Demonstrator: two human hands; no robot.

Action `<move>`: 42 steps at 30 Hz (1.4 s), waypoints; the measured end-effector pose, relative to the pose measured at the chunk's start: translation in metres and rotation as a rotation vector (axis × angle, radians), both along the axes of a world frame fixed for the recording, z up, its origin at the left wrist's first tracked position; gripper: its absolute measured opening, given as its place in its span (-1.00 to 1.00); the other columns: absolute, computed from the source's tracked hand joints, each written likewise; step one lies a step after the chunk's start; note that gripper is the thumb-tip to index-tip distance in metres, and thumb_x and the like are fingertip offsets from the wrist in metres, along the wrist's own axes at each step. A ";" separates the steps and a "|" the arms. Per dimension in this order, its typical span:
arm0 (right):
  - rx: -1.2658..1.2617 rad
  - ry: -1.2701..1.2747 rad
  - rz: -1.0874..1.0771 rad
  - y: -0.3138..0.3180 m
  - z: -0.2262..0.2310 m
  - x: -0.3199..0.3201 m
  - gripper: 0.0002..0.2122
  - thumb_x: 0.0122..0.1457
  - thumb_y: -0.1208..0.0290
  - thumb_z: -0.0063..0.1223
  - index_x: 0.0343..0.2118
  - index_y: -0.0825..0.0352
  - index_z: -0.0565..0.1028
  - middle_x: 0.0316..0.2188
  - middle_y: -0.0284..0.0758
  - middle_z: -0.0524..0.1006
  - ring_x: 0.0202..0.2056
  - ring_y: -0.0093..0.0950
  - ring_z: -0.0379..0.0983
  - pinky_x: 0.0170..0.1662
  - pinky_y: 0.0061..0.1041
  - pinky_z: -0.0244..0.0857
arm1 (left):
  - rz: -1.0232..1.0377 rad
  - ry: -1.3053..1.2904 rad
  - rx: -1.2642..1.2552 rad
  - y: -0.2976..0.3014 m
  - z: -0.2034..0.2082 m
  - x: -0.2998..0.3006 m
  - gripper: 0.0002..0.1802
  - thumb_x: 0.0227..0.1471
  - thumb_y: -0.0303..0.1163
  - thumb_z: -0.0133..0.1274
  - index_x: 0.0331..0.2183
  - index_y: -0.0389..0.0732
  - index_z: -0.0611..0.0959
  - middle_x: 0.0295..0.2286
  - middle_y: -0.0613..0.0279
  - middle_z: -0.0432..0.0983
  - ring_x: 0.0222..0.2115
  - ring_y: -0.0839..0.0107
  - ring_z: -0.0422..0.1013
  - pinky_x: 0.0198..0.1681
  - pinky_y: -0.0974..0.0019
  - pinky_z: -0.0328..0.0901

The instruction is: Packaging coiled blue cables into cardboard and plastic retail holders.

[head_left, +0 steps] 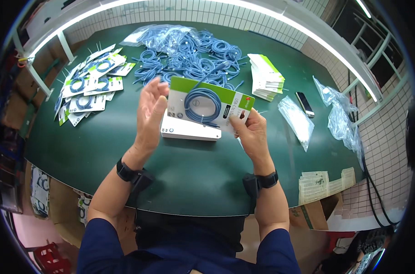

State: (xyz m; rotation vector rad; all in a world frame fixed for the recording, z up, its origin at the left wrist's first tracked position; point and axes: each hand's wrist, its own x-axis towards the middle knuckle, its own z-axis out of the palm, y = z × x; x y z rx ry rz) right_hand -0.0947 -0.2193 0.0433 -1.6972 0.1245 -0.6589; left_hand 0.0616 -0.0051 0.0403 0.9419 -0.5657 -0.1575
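Note:
In my right hand [252, 134] is a green and white packaging card [177, 101], gripped at its right end between thumb and fingers. A coiled blue cable [203, 106] sits on the face of that card. My left hand [151, 114] is raised at the card's left edge, its fingers apart and holding nothing; I cannot tell whether it touches the card. Under the held card lies a stack of white cards [189, 132] on the table, partly hidden by it.
A heap of coiled blue cables [184, 57] with a clear plastic bag [161, 36] lies at the back. Carded cables [86, 86] are piled at left. To the right are a stack of cards [266, 77], plastic bags [296, 121] and a phone [304, 104]. A light bar [280, 13] spans overhead.

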 end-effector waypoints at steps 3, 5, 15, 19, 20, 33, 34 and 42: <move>-0.055 0.077 0.047 -0.010 -0.007 0.000 -0.84 0.32 0.50 0.19 -0.09 0.40 0.61 -0.36 -0.41 0.66 -0.43 -0.73 0.47 -0.42 -0.65 0.35 | 0.184 -0.779 0.599 0.012 0.030 0.011 -0.43 0.14 -0.31 0.29 0.12 -0.36 0.55 0.01 0.04 0.57 0.14 0.17 0.41 0.27 0.10 0.26; -0.069 0.098 0.070 -0.009 -0.008 0.002 -0.83 0.33 0.50 0.18 -0.08 0.41 0.61 -0.36 -0.41 0.66 -0.42 -0.72 0.48 -0.41 -0.65 0.36 | 0.254 -0.912 0.707 0.009 0.030 0.010 -0.46 0.12 -0.32 0.29 0.08 -0.35 0.58 -0.02 0.02 0.58 0.11 0.12 0.43 0.25 0.08 0.26; -0.075 0.187 0.151 0.001 -0.003 -0.003 -0.73 0.29 0.49 0.23 0.03 0.42 0.60 -0.25 -0.33 0.68 -0.35 -0.59 0.54 -0.26 -0.56 0.44 | 0.210 -1.076 0.981 0.007 0.023 -0.016 -0.57 0.02 -0.38 0.29 -0.03 -0.24 0.66 -0.31 0.06 0.66 -0.26 -0.01 0.57 -0.14 -0.01 0.44; -0.549 -0.185 -0.150 0.019 0.018 0.002 -0.74 0.20 0.53 0.33 -0.05 0.38 0.65 -0.24 -0.32 0.69 -0.29 -0.50 0.60 -0.22 -0.49 0.47 | 0.189 -1.181 0.972 0.010 0.005 -0.025 -0.56 0.02 -0.39 0.29 -0.03 -0.22 0.65 -0.35 0.09 0.65 -0.34 0.02 0.59 -0.26 0.03 0.47; -0.541 -0.171 -0.147 0.020 0.017 0.001 -0.74 0.20 0.53 0.33 -0.05 0.38 0.65 -0.24 -0.32 0.69 -0.29 -0.50 0.60 -0.22 -0.49 0.47 | 0.177 -1.170 0.980 0.011 0.002 -0.029 -0.56 0.02 -0.39 0.29 -0.03 -0.22 0.65 -0.35 0.09 0.65 -0.34 0.02 0.59 -0.26 0.03 0.47; -0.461 0.177 0.194 0.016 -0.009 -0.005 -0.80 0.03 0.58 0.47 -0.26 0.37 0.70 -0.32 -0.35 0.68 -0.29 -0.55 0.60 -0.17 -0.52 0.50 | 0.223 -1.137 0.827 0.015 -0.028 -0.045 -0.58 -0.19 -0.52 0.41 -0.23 -0.19 0.60 -0.41 0.16 0.59 -0.40 0.08 0.56 -0.29 0.05 0.44; -0.458 0.161 0.200 0.016 -0.009 -0.005 -0.80 0.03 0.58 0.47 -0.26 0.37 0.70 -0.32 -0.35 0.68 -0.29 -0.55 0.60 -0.17 -0.53 0.51 | 0.267 -1.170 0.799 0.016 -0.029 -0.043 -0.59 -0.21 -0.52 0.42 -0.26 -0.18 0.59 -0.42 0.17 0.58 -0.41 0.08 0.55 -0.29 0.05 0.43; -0.373 0.159 0.214 0.005 -0.017 -0.002 -0.80 0.01 0.58 0.49 -0.27 0.37 0.70 -0.33 -0.37 0.69 -0.29 -0.57 0.61 -0.14 -0.57 0.51 | 0.241 -1.173 0.743 0.015 -0.031 -0.035 -0.63 -0.21 -0.52 0.42 -0.34 -0.20 0.56 -0.39 0.13 0.57 -0.36 0.06 0.53 -0.25 0.05 0.41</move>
